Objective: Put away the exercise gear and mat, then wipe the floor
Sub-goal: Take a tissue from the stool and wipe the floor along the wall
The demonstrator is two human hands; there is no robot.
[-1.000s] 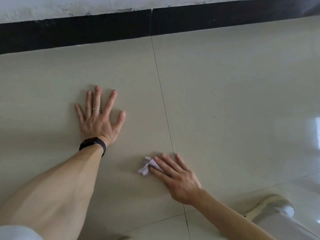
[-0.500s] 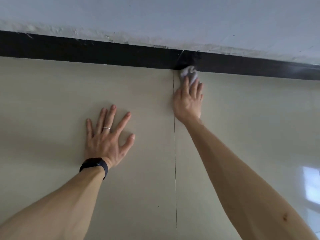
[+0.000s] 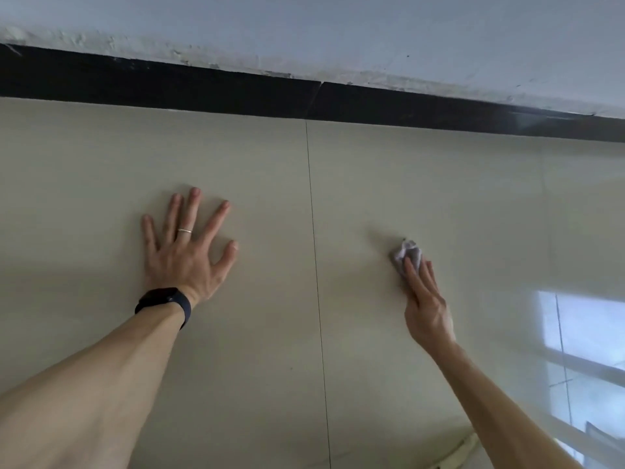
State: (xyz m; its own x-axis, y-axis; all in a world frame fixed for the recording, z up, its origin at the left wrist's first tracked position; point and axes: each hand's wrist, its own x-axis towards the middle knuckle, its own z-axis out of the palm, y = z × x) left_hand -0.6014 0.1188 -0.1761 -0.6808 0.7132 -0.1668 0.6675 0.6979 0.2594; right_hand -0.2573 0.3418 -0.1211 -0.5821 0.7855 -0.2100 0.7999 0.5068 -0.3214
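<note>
I log two hands, one cloth. Left hand [image 3: 189,262] lies flat on the floor [image 3: 270,367], fingers spread wide; one ring [image 3: 184,230], one wristband [image 3: 165,301]. Right hand [image 3: 426,306] presses the cloth [image 3: 407,252] down with straight fingers, right of the single grout line [image 3: 316,265].

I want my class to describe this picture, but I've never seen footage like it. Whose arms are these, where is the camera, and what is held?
No machine here: a person wears a camera on the head, looking down at their own arms. The left hand, with a ring and dark wristband, rests flat on the tiled floor. The right hand presses a small crumpled cloth onto it. A black skirting runs along the wall.
</note>
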